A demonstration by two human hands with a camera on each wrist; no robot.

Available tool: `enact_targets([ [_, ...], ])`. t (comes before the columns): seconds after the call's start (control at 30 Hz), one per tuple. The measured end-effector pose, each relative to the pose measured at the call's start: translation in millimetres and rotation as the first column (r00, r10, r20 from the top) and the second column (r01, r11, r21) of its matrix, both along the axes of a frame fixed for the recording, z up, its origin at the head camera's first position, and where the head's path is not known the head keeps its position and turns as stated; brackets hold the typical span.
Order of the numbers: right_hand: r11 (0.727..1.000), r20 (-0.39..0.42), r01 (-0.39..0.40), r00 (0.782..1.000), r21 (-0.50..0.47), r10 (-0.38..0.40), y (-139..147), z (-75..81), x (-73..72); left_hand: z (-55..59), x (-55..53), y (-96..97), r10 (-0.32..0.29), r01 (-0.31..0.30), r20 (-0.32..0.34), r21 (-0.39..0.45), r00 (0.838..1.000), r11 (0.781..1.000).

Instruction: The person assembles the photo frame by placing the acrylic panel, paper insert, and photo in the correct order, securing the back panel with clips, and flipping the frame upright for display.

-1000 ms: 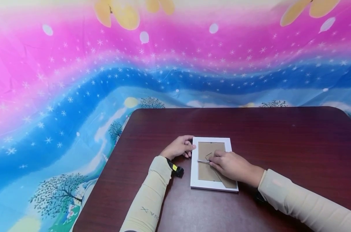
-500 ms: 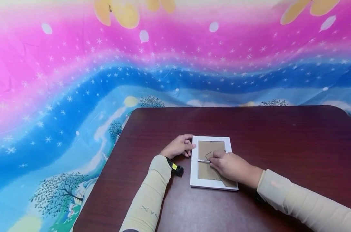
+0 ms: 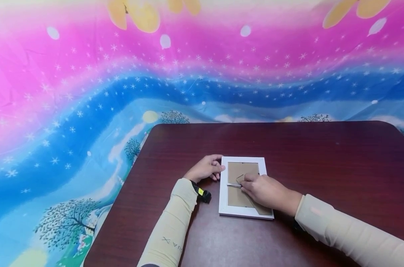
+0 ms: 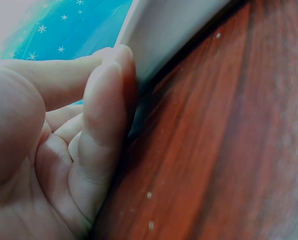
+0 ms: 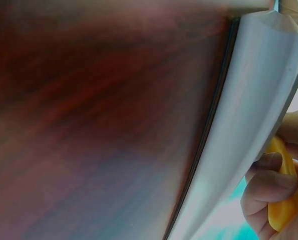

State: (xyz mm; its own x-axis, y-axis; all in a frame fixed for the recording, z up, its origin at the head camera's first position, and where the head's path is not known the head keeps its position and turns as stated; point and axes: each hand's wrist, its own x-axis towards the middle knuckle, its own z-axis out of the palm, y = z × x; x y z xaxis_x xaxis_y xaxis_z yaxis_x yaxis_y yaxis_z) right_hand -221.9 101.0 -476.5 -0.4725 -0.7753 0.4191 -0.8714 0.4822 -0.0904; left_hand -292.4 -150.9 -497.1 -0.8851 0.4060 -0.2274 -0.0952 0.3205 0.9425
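A white picture frame (image 3: 224, 200) lies face down on the table, its brown backing board (image 3: 236, 198) showing. My left hand (image 3: 206, 169) holds the frame's left edge, thumb and index fingertip against the rim (image 4: 161, 37) in the left wrist view. Over the backing, my right hand (image 3: 268, 191) grips a screwdriver, its yellow handle (image 5: 284, 195) seen in the right wrist view. The thin metal shaft (image 3: 234, 185) points left and its tip meets the frame's inner left edge. A brown stand flap (image 3: 262, 210) shows partly under the right hand.
The dark red-brown wooden table (image 3: 338, 167) stretches out around the frame, with rounded far corners. Behind it hangs a pink and blue patterned cloth (image 3: 202, 66). A black camera strap (image 3: 203, 194) sits on the left wrist, close to the tabletop.
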Motion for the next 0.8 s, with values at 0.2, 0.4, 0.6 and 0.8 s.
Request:
enact_targets([
  [0.2, 1.0, -0.02, -0.014, 1.0, -0.001, 0.014, -0.5, 1.9, -0.4, 1.2, -0.3, -0.3, 0.006, -0.006, 0.003, 0.004, 1.0, 1.0],
  [0.4, 1.0, -0.041, -0.031, 0.999, -0.001, 0.031, -1.4, 1.3, -2.1, 2.3, -0.3, -1.2, 0.003, -0.003, 0.004, 0.018, 1.0, 1.0],
  [0.6, 1.0, -0.035, -0.025, 0.999, 0.015, 0.026, -1.6, -0.2, -1.7, 1.0, -0.3, -1.3, 0.005, -0.005, 0.007, 0.015, 1.0, 1.0],
  [0.8, 0.999, -0.026, -0.022, 0.999, 0.026, 0.023, -0.2, -1.0, -1.2, 0.0, 0.0, 0.6, 0.007, -0.007, 0.009, 0.017, 1.0, 1.0],
])
